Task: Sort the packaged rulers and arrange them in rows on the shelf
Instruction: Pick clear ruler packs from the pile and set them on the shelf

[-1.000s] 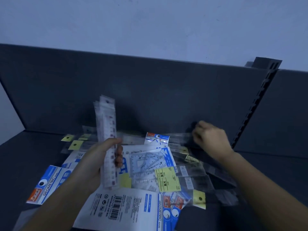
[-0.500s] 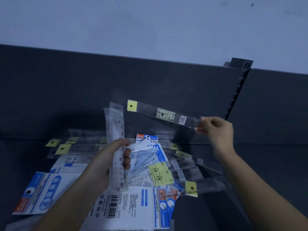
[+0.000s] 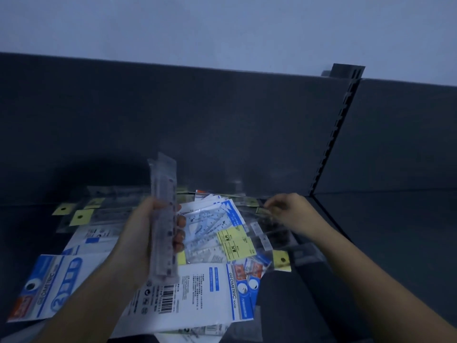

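My left hand (image 3: 144,233) grips a bundle of clear packaged rulers (image 3: 164,214) and holds it upright over the pile. My right hand (image 3: 290,211) is low at the pile's right side. Its fingertips pinch the yellow-tagged end of a clear ruler pack (image 3: 262,210) that lies there. Below both hands, a loose heap covers the dark shelf (image 3: 383,243). It holds blue-and-white geometric set packs (image 3: 217,290) and clear ruler sleeves with yellow hang tags (image 3: 80,216). Another geometric set pack (image 3: 49,285) lies at the front left.
The shelf's dark back panel (image 3: 197,120) rises behind the pile. A slotted upright post (image 3: 338,129) divides it from the bay to the right. Bare dark shelf surface lies right of the pile. A pale wall (image 3: 222,28) is above.
My right hand held a yellow-tagged ruler in the air half a second ago. It has since dropped back to the pile, and that ruler is no longer in it. The left bundle stayed upright.
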`<move>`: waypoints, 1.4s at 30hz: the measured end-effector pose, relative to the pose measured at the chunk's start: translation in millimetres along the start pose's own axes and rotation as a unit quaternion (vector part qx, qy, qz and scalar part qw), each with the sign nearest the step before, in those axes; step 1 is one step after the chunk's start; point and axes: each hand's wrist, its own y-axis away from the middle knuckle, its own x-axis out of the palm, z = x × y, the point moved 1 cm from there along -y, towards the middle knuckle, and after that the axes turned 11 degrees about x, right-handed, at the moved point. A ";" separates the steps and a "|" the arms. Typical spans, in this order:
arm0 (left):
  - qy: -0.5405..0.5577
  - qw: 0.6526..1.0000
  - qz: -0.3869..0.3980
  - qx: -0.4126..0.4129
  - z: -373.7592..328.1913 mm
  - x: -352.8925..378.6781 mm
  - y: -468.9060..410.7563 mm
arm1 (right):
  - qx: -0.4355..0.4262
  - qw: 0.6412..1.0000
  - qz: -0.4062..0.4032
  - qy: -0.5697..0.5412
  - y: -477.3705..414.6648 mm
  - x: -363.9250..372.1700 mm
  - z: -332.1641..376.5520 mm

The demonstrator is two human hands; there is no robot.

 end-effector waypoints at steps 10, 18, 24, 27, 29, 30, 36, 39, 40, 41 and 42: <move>-0.069 0.996 0.005 -0.058 18.2 37.9 -18.4 | 0.029 0.967 0.151 0.205 33.6 -32.7 -41.4; -0.028 0.999 0.001 -0.022 38.2 108.1 -6.0 | -0.001 0.967 0.167 0.192 59.9 -38.8 -63.3; -0.080 0.996 -0.027 0.015 38.3 138.0 10.1 | 0.017 0.978 0.204 0.049 53.3 -64.9 -89.5; -0.125 0.988 -0.061 0.073 30.7 138.9 23.3 | -0.013 0.965 0.251 0.082 62.1 -81.8 -93.1; -0.131 0.984 -0.081 0.089 27.9 134.2 30.8 | -0.034 0.950 0.265 0.160 78.0 -76.2 -84.5; -0.129 0.983 -0.092 0.090 26.7 130.3 35.1 | -0.047 0.945 0.262 0.189 88.2 -69.5 -77.9; -0.127 0.974 -0.151 0.111 23.6 101.4 59.7 | -0.084 0.925 0.281 0.242 105.8 -39.5 -49.7; -0.141 0.971 -0.156 0.111 18.8 90.1 66.0 | -0.053 0.938 0.273 0.207 94.1 -43.1 -45.3; -0.147 0.971 -0.152 0.109 17.1 86.5 66.8 | -0.040 0.945 0.268 0.186 89.2 -45.4 -43.7; -0.153 0.972 -0.147 0.106 15.5 82.8 67.2 | -0.032 0.951 0.257 0.170 84.0 -49.3 -41.6; -0.157 0.972 -0.143 0.104 13.4 79.6 67.6 | -0.033 0.959 0.230 0.164 80.5 -56.3 -36.8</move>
